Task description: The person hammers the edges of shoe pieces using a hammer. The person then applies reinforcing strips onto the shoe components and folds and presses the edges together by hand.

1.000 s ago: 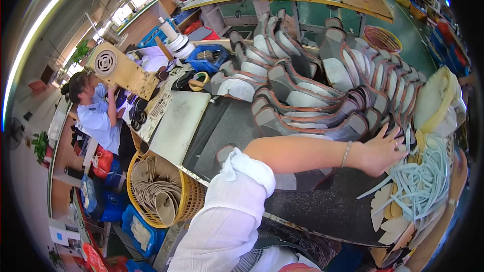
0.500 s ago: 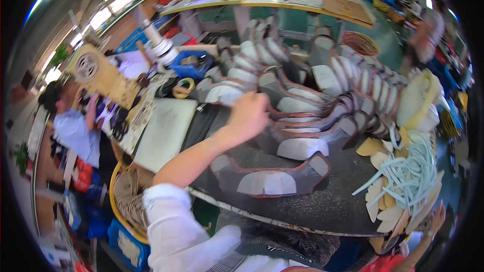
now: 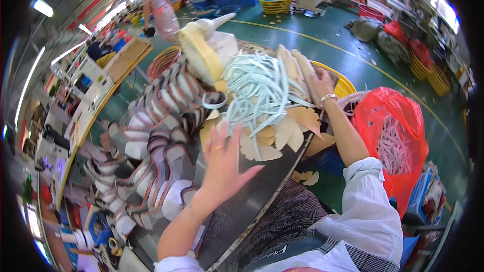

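Note:
My left hand (image 3: 222,163) is open with its fingers spread, over the near left side of a heap of cream and tan cut pieces (image 3: 259,148). A tangle of pale blue strips (image 3: 259,90) lies on that heap. Farther off on the right, my right hand (image 3: 323,83) closes round the edge of a long beige piece (image 3: 305,70) that stands beside others like it. Its fingertips are partly hidden. Rows of overlapping grey and white curved pieces (image 3: 154,141) with reddish-brown edges fill the left of the dark table (image 3: 242,196).
A red plastic bag (image 3: 411,121) of pale strips stands right of my right forearm. A yellow basket (image 3: 343,84) sits behind my right hand. A pale yellow and white bundle (image 3: 196,53) lies at the table's far end. Beyond it, another person (image 3: 159,7) is on the green floor.
The view has swung right. My left hand has left the grey curved pieces and opened near the pale blue strips. My right hand has come from the lower right edge to the beige piece.

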Tool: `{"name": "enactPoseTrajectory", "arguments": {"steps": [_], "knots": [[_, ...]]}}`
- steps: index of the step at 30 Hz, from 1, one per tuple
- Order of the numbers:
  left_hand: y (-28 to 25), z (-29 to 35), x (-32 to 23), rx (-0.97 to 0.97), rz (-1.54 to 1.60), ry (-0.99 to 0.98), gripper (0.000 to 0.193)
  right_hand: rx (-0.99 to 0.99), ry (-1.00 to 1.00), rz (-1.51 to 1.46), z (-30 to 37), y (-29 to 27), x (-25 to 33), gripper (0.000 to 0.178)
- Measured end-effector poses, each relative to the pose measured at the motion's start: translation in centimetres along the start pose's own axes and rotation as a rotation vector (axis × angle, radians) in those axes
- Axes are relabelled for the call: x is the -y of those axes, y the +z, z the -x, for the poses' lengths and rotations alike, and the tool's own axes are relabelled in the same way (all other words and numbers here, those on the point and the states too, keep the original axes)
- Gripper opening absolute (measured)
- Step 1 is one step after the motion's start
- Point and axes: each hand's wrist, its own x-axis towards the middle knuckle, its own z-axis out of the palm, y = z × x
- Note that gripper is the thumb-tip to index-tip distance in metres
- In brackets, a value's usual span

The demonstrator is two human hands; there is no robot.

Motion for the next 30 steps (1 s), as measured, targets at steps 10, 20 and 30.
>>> {"name": "enactPoseTrajectory", "arguments": {"steps": [10, 20, 30], "knots": [[9.6, -17.1, -3.8, 0.161, -0.254, -0.085, 0.112, -0.018, -0.234, 0.138, 8.4, 0.9, 6.4, 0.055], [10.1, -16.5, -1.4, 0.128, -0.174, -0.289, 0.085, -0.098, 0.0, -0.172, 7.3, 0.5, 3.9, 0.045], [10.1, -14.2, 3.0, -0.072, -0.074, -0.237, 0.065, 0.076, -0.596, 0.029, 6.3, 0.4, 8.6, 0.045]]}}
